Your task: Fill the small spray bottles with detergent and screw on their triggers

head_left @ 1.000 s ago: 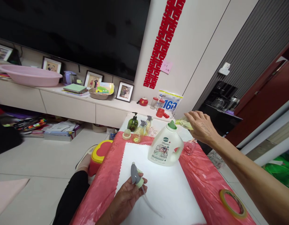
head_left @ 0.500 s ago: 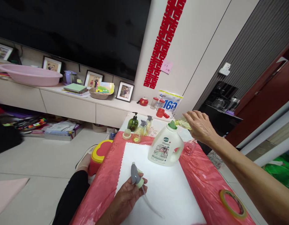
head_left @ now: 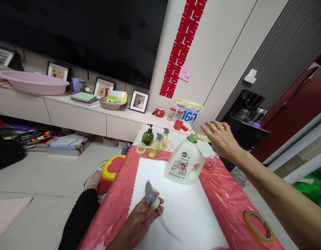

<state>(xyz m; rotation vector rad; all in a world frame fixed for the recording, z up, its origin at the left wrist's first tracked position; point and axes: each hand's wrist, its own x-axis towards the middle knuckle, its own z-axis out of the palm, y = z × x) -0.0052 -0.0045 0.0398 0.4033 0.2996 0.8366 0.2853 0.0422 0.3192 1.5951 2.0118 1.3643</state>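
My left hand [head_left: 143, 217] is closed round a grey spray trigger head [head_left: 150, 194] with a pale green collar. Its clear dip tube [head_left: 168, 227] hangs over the white sheet. My right hand [head_left: 220, 137] grips a clear yellowish bottle [head_left: 203, 136], tipped on its side with its neck at the green spout [head_left: 191, 139] of a detergent jug [head_left: 183, 163]. The jug stands upright, its own handle untouched. Part of the bottle is hidden by my fingers.
Behind the jug stand a green pump bottle [head_left: 148, 135], two yellowish spray bottles [head_left: 153, 150] and a pale cap [head_left: 140, 149]. A pink clear bottle [head_left: 210, 164] is to the right. Tape [head_left: 258, 226] lies on the red tablecloth [head_left: 225, 187]; a stool [head_left: 112, 170] stands left.
My right hand has shifted slightly up and left, its fingers a little more raised, and the bottle lies a touch flatter. My left hand and the jug have stayed in place.
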